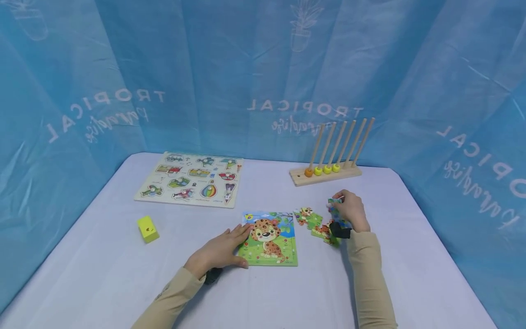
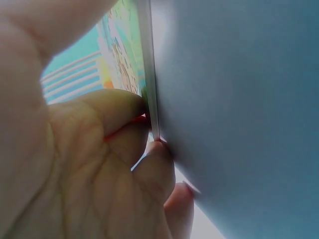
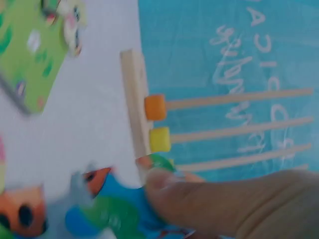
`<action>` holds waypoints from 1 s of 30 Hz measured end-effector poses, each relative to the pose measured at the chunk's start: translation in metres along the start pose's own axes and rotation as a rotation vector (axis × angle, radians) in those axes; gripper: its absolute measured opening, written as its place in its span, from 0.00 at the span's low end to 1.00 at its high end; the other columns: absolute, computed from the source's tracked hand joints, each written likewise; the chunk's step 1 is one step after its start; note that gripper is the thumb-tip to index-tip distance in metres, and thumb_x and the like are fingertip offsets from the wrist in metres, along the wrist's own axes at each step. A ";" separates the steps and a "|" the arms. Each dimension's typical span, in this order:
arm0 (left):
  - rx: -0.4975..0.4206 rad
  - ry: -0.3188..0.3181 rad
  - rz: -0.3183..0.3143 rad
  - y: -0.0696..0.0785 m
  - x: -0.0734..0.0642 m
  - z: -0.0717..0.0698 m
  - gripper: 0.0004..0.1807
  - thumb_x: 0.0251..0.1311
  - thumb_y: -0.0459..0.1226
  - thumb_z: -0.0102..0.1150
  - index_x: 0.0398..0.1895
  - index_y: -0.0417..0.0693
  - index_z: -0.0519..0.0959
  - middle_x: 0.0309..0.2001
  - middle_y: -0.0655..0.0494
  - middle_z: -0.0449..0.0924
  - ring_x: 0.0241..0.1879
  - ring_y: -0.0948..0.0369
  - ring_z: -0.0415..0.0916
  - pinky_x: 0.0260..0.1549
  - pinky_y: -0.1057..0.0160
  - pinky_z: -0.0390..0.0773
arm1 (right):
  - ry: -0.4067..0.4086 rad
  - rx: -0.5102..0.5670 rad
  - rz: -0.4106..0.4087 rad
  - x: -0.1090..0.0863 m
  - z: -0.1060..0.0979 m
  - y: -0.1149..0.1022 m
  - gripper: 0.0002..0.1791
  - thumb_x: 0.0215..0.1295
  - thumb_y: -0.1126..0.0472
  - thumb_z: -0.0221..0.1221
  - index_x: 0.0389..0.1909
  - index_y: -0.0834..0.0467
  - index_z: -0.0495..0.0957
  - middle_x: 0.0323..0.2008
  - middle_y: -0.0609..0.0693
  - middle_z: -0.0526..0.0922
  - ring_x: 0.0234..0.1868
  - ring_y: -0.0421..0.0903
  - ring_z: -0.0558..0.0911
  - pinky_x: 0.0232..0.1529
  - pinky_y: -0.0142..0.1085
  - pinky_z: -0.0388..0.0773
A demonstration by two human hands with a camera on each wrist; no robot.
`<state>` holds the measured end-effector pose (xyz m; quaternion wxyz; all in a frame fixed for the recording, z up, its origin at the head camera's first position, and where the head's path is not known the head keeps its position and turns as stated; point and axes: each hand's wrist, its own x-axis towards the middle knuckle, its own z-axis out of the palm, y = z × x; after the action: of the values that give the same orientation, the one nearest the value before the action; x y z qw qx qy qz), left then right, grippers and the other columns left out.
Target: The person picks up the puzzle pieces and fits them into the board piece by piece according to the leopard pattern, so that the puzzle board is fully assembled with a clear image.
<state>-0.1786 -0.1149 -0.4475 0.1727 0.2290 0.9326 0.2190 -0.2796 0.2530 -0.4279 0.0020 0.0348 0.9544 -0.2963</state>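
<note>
While left hand [image 1: 221, 248] rests, loosely spread, on left edge of leopard board [image 1: 269, 238], right hand [image 1: 352, 210] pinches puzzle piece [image 3: 132, 206] near loose pieces [image 1: 314, 221].

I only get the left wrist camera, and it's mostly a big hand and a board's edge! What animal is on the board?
Observer: The head view shows a sitting, spotted cub printed on the board.

Operator: Aww! And what's happening over on the right?

Observer: The right hand is pinching a puzzle piece between its fingers.

Operator: Cool! Is there any toy out to the left that I'm missing?

Observer: Yes, a yellow block lies on the table, apart from the left hand.
</note>
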 end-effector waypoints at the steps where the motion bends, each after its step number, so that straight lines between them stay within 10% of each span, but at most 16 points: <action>1: 0.000 -0.001 -0.002 0.000 0.000 0.000 0.53 0.51 0.51 0.69 0.76 0.45 0.52 0.78 0.47 0.47 0.77 0.48 0.44 0.76 0.48 0.48 | 0.026 0.018 -0.015 0.000 0.000 -0.003 0.14 0.66 0.60 0.59 0.47 0.65 0.77 0.42 0.65 0.81 0.33 0.53 0.77 0.30 0.39 0.74; 5: 0.003 -0.005 -0.006 0.001 0.000 -0.001 0.53 0.51 0.51 0.69 0.76 0.45 0.52 0.78 0.48 0.47 0.77 0.49 0.44 0.76 0.48 0.48 | -0.002 0.151 -0.073 -0.002 0.003 -0.019 0.14 0.67 0.59 0.59 0.48 0.63 0.77 0.40 0.62 0.82 0.32 0.52 0.80 0.30 0.39 0.79; 15: 0.002 0.005 -0.007 0.003 0.000 0.000 0.52 0.51 0.50 0.69 0.76 0.45 0.52 0.78 0.47 0.47 0.77 0.48 0.44 0.76 0.48 0.48 | -0.434 0.319 -0.188 -0.010 0.052 -0.065 0.11 0.64 0.60 0.62 0.44 0.62 0.80 0.28 0.53 0.81 0.21 0.45 0.77 0.26 0.38 0.80; 30: -0.001 -0.003 0.008 0.003 0.000 -0.003 0.53 0.51 0.51 0.69 0.76 0.45 0.52 0.78 0.47 0.47 0.77 0.48 0.44 0.76 0.47 0.48 | -0.220 0.068 -0.256 -0.024 0.085 -0.079 0.08 0.60 0.55 0.67 0.32 0.55 0.81 0.30 0.52 0.78 0.26 0.46 0.71 0.27 0.38 0.70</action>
<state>-0.1786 -0.1133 -0.4438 0.1735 0.2330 0.9313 0.2196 -0.2629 0.1389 -0.4525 0.0676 -0.1197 0.9345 -0.3283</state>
